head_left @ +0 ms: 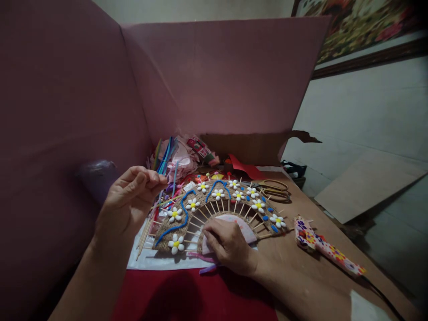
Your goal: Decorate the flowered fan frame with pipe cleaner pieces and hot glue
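A fan-shaped craft of twine woven over thin wooden sticks lies on the table. White daisies with yellow centres, wavy blue strips and blue dots decorate its twine band. Over the pale half-round piece at the fan's base, my right hand rests with fingers curled against it; the fingertips are partly hidden. Raised in the air left of the fan, my left hand has its thumb and fingers pinched together. Whatever may be between those fingertips is too small to make out.
Gold-handled scissors lie behind the fan. A flower-patterned glue gun with a black cord lies at right. Crumpled pink material and pipe cleaners are heaped at the back left. Pink panels stand behind and left.
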`<state>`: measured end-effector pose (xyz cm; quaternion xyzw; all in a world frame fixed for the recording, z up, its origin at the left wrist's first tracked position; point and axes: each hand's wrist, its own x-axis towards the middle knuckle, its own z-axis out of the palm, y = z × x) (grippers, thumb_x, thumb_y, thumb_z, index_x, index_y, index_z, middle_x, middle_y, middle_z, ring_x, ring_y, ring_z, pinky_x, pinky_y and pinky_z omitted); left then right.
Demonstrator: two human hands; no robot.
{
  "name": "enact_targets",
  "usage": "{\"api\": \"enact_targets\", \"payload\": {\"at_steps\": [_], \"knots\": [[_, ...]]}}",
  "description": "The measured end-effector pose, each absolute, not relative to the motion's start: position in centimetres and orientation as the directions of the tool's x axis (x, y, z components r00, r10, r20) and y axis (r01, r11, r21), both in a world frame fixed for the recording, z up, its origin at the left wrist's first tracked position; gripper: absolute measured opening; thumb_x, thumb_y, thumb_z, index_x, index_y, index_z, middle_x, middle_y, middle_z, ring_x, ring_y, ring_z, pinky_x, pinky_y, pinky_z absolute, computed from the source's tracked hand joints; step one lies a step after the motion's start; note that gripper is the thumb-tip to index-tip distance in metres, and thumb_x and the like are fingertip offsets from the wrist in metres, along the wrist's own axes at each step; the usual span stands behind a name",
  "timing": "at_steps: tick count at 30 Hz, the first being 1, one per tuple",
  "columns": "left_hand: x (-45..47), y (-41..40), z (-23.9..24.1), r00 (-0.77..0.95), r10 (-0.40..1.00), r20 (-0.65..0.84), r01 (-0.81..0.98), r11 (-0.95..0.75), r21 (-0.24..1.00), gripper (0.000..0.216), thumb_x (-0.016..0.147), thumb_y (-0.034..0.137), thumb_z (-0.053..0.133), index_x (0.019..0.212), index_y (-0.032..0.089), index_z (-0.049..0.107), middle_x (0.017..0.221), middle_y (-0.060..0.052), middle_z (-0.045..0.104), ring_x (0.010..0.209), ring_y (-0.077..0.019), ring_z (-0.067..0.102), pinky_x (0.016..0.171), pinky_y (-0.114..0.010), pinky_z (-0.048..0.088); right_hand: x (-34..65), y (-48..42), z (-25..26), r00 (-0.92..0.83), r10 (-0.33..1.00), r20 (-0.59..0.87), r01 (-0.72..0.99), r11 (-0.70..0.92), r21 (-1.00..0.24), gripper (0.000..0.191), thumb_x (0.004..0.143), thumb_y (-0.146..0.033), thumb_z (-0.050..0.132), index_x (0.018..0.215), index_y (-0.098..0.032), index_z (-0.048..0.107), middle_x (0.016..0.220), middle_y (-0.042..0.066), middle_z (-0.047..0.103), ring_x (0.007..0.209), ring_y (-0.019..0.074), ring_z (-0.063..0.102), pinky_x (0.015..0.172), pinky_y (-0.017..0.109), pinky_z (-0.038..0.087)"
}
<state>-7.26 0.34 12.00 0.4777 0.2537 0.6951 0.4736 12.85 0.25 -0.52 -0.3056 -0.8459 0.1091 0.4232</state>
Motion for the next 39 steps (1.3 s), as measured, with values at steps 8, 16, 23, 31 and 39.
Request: {"api": "enact_targets", "payload": {"at_steps": [8,16,23,31,39], "knots": [[-3.9,-2.0,10.7,0.098,0.922,0.376,-0.417,-0.305,0.856,0.012,0.073,0.023,0.066,0.064,0.018,0.059,0.063,0.0,0.058,0.067,-0.0142,0.058,0.065,-0.026,0.049,12.9,0.2,-0.7,-0.385,0.653,0.652,0.417,0.754,-0.508,0.013,0.087,-0.021,0.045,0.09,-0.016,0.056,0.069,0.003,0.06,0.063,0.0144,0.055,0.061,0.027,0.042],[0.3,-5.1,6.2,0.532,0.817,0.222,-0.385,-0.001,0.923,0.004,0.072,0.018,0.068,0.071,0.016,0.064,0.077,-0.008,0.069,0.08,-0.0222,0.063,0.077,-0.037,0.048,13.5,-0.3,0.2,-0.412,0.596,0.689,0.183,0.795,-0.579,0.015,0.085,-0.03,0.043,0.087,-0.02,0.055,0.066,0.001,0.054,0.059,0.0143,0.052,0.056,0.027,0.045],[-3.8,-5.0,8.7,0.143,0.941,0.307,-0.49,-0.203,0.848,0.013,0.071,0.026,0.069,0.066,0.019,0.059,0.068,0.0,0.059,0.062,-0.0135,0.056,0.058,-0.024,0.048,13.5,-0.8,0.1,-0.561,0.307,0.768,0.189,0.952,-0.243,0.017,0.087,-0.025,0.046,0.077,-0.018,0.058,0.064,0.002,0.057,0.059,0.0135,0.051,0.057,0.027,0.041],[-7.3,-2.4,9.2,-0.078,0.964,0.254,-0.58,-0.251,0.775,0.019,0.073,0.025,0.068,0.064,0.018,0.052,0.061,0.004,0.05,0.05,-0.0063,0.041,0.045,-0.016,0.041,13.2,-3.1,1.7,-0.646,0.189,0.74,0.197,0.977,-0.078,0.029,0.09,-0.032,0.046,0.065,-0.019,0.053,0.06,0.003,0.057,0.055,0.0133,0.053,0.053,0.027,0.039],[-1.7,0.5,6.7,0.26,0.964,0.058,-0.437,0.064,0.897,0.026,0.074,0.032,0.065,0.062,0.016,0.048,0.044,0.005,0.044,0.038,-0.0047,0.036,0.038,-0.015,0.026,14.5,-2.2,4.3,-0.325,0.498,0.804,0.366,0.85,-0.379,0.031,0.093,-0.028,0.036,0.068,-0.019,0.053,0.061,0.002,0.052,0.058,0.0133,0.049,0.056,0.027,0.039]]}}
